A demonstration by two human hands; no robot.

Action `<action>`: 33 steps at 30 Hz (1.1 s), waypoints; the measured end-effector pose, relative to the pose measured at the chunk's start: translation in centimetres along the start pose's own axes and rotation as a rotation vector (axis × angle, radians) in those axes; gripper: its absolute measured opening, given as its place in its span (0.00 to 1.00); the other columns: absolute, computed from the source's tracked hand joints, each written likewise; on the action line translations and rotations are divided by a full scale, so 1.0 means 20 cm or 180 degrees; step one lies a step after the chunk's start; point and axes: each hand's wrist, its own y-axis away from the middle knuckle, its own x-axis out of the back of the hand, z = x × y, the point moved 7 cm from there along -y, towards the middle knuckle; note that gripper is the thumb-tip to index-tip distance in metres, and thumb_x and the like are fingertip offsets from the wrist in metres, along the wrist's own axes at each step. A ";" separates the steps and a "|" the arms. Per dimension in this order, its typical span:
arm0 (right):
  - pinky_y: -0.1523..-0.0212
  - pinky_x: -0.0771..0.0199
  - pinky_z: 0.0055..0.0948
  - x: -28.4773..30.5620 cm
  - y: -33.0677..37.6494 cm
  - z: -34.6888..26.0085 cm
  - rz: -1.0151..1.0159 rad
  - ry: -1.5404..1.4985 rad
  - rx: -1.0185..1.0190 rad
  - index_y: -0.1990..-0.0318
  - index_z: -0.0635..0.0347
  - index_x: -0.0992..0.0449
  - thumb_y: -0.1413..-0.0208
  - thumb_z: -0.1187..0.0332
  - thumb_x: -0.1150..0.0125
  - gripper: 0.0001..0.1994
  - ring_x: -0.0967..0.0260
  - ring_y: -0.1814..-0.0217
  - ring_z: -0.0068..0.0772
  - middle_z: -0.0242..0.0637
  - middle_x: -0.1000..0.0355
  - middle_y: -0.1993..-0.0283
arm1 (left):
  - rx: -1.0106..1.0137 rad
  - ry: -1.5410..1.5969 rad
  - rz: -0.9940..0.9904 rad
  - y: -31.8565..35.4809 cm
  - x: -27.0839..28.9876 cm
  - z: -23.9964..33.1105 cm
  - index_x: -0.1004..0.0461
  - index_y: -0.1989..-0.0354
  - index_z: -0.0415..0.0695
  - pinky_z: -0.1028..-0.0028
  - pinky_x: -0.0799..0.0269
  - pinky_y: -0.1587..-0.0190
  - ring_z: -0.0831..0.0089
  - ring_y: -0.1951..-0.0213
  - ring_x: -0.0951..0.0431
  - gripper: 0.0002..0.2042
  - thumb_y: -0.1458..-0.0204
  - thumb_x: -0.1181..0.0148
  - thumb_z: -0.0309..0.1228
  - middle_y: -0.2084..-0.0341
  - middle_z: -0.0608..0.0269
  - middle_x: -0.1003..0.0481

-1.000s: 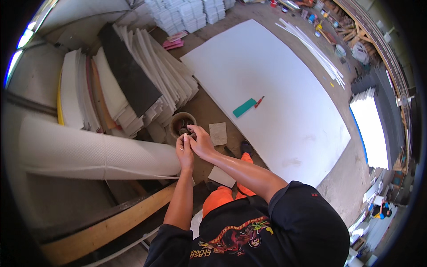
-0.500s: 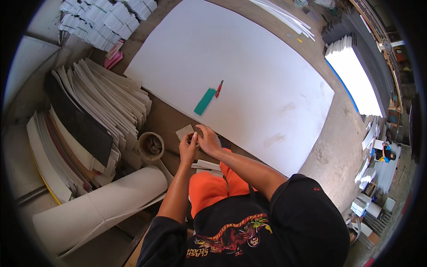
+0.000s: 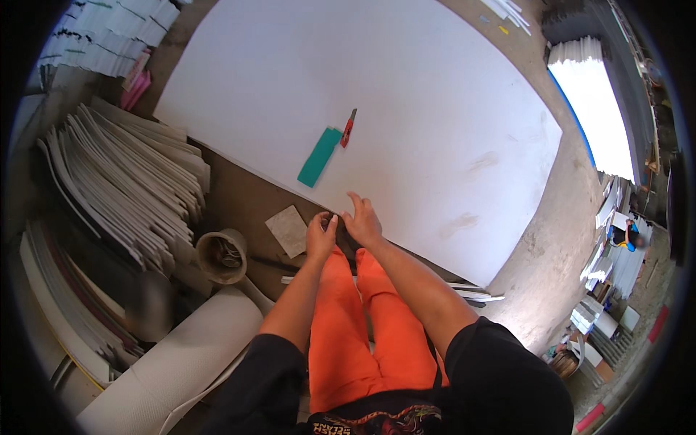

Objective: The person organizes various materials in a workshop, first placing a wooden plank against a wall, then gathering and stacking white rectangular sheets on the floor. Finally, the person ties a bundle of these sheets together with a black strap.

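Observation:
My left hand (image 3: 320, 235) is held just off the near edge of the large white sheet (image 3: 406, 94), its fingers curled in and the thumb up. Whatever lies inside those fingers, if anything, is hidden. Beside it my right hand (image 3: 364, 221) is open over the sheet's edge, index finger and thumb apart, nothing visible in it. Farther out on the sheet lie a flat green strip (image 3: 319, 157) and a red utility knife (image 3: 349, 129) with its blade pointing away. A small square greyish piece (image 3: 288, 231) rests on the floor left of my hands.
On the left stand leaning stacks of pale sheets (image 3: 119, 177), a round pot (image 3: 222, 257) with bits inside, and a big white roll (image 3: 177, 362). Bundled white stacks (image 3: 109, 32) are at far left. White panels (image 3: 591, 109) stand right. Another person (image 3: 629, 235) is at far right.
My hands have drawn apart; the right one has opened and moved slightly right. The view has shifted, showing more of my orange trousers.

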 end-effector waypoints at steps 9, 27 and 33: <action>0.39 0.28 0.59 -0.50 -1.09 0.66 -0.0036 0.0553 -0.0236 0.26 0.34 0.42 0.40 0.56 0.36 0.35 0.36 0.34 0.67 0.59 0.39 0.35 | -0.0544 -0.1813 -0.0041 -1.00 -0.26 -0.50 0.34 0.35 0.37 0.52 0.35 0.35 0.44 0.36 0.34 0.33 0.45 0.31 0.43 0.39 0.41 0.31; 0.60 0.22 0.51 -0.62 -1.16 1.04 0.0604 -0.0268 -0.0875 0.44 0.50 0.33 0.44 0.76 0.42 0.20 0.22 0.62 0.55 0.53 0.24 0.63 | 0.0305 -0.0496 -0.0558 -1.10 -0.34 -0.87 0.21 0.50 0.40 0.56 0.22 0.53 0.55 0.57 0.15 0.26 0.49 0.28 0.48 0.60 0.50 0.17; 0.76 0.26 0.30 -0.41 -0.34 0.63 0.0332 -0.2547 -0.1672 0.35 0.59 0.33 0.50 0.80 0.47 0.30 0.24 0.75 0.30 0.40 0.24 0.73 | 0.0777 0.1100 -0.0779 -0.37 -0.24 -0.58 0.25 0.44 0.37 0.68 0.23 0.51 0.71 0.55 0.20 0.26 0.41 0.31 0.47 0.55 0.58 0.20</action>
